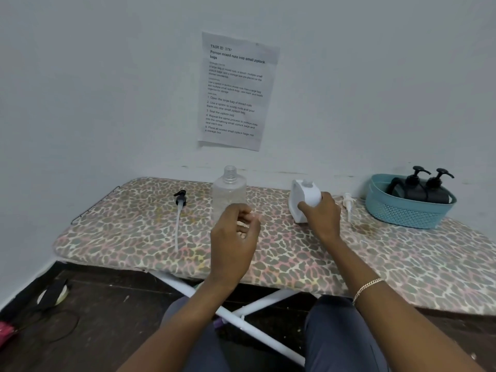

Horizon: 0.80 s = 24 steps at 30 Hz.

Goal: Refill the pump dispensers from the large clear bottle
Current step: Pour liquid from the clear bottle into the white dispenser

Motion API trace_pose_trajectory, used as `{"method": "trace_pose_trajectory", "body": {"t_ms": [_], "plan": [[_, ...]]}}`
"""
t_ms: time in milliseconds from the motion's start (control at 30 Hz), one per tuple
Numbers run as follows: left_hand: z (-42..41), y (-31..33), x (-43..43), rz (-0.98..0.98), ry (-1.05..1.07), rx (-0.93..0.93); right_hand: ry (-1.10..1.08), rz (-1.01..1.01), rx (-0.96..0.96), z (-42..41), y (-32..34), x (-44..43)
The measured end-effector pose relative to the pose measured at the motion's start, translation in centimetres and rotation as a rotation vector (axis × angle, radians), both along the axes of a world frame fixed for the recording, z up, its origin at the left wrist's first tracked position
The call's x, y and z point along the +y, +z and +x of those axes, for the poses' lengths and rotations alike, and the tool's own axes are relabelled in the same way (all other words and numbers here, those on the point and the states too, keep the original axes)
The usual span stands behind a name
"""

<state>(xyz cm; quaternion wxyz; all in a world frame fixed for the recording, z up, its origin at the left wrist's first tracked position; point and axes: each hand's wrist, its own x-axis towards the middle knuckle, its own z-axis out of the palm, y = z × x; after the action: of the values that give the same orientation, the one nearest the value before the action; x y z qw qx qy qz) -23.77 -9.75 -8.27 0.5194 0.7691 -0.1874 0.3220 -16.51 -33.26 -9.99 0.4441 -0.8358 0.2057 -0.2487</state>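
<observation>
Gripping the white dispenser with the right hand, to steady it for filling, I judge; its white pump lies just right. Left hand loosely curled, empty, just before the open-necked large clear bottle.

Pump left of bottle, jug right; basket far right, seemingly holding dispensers.

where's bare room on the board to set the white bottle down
Free on the leopard-print ironing board: the left end beyond the black pump head with tube; the near strip along its front edge; the patch in front of the teal plastic basket. Crowded: the back row, clear plastic bottle, white plastic dispenser in the right hand, small white pump.
</observation>
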Motion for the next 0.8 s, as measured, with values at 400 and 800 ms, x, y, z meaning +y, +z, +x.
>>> {"method": "trace_pose_trajectory", "body": {"t_ms": [400,800], "plan": [[3.2,-2.4,2.0,-0.073,0.223,0.189,0.15,-0.053,-0.075,-5.3,-0.8,3.1],[4.6,-3.7,1.1,-0.093,0.157,0.223,0.255,0.059,-0.141,-9.3,-2.2,2.8]]}}
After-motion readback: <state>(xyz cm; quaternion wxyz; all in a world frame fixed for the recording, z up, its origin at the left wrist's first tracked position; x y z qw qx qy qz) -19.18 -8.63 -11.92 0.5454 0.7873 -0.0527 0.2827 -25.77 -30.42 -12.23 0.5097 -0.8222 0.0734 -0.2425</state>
